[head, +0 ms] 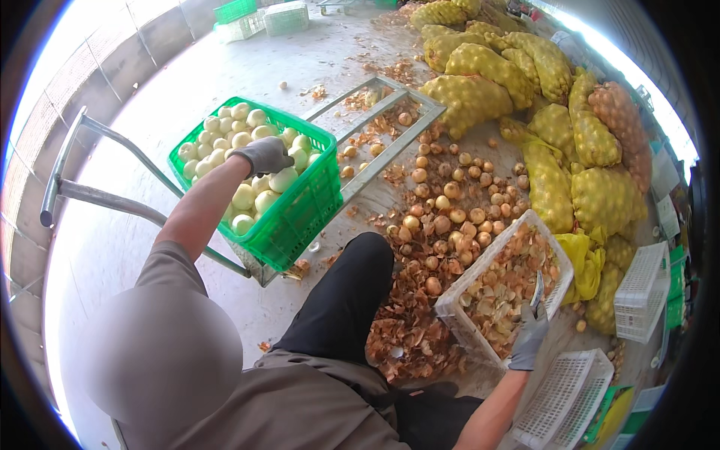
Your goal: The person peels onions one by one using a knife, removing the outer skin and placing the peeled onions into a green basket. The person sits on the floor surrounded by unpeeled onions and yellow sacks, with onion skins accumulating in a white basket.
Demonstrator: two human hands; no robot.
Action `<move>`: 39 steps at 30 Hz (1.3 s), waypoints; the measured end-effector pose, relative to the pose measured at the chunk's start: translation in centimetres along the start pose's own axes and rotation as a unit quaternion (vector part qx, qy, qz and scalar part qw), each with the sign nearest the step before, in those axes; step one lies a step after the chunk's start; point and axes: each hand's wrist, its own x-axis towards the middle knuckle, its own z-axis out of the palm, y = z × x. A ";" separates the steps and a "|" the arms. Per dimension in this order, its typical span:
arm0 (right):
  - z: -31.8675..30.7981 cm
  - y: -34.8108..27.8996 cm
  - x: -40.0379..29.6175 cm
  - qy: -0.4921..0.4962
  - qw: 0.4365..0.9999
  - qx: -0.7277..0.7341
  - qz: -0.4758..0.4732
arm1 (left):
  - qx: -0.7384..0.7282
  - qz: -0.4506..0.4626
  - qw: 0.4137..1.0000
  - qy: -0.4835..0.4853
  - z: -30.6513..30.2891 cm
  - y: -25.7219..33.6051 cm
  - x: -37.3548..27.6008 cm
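Note:
My left hand (pixel 265 156), in a grey glove, reaches over the right part of a green plastic crate (pixel 292 225) full of peeled onions (pixel 243 197). Its fingers point down among the onions; whether it grips one is hidden. The crate rests on a metal hand cart (pixel 388 152). My right hand (pixel 530 336), gloved too, is closed around a knife (pixel 538 291) whose blade points up over a white plastic crate (pixel 457 326). Onion skins (pixel 489 298) fill much of that crate. Unpeeled onions (pixel 450 214) and loose skins lie on the floor between the two crates.
Yellow mesh sacks of onions (pixel 489 67) are piled at the back right, with an orange one (pixel 619 124) beside them. White crates (pixel 562 394) stand at the lower right, others at the far top. The cart's tubular handle (pixel 112 202) juts out at the left.

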 end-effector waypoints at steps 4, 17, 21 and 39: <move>0.0 -1.6 -0.9 0.004 1.000 -0.013 0.012 | -0.018 -0.030 0.996 -0.085 -1.8 0.7 0.0; -3.2 1.4 1.5 0.106 0.987 -0.115 -0.032 | -0.020 0.288 0.954 0.076 -3.4 14.1 3.8; -1.8 0.5 2.2 0.087 0.982 -0.166 0.037 | -0.064 0.331 0.941 0.013 5.1 20.5 7.4; 2.2 0.2 0.8 0.111 0.967 -0.067 0.221 | -0.041 0.143 0.976 -0.161 40.2 28.5 27.1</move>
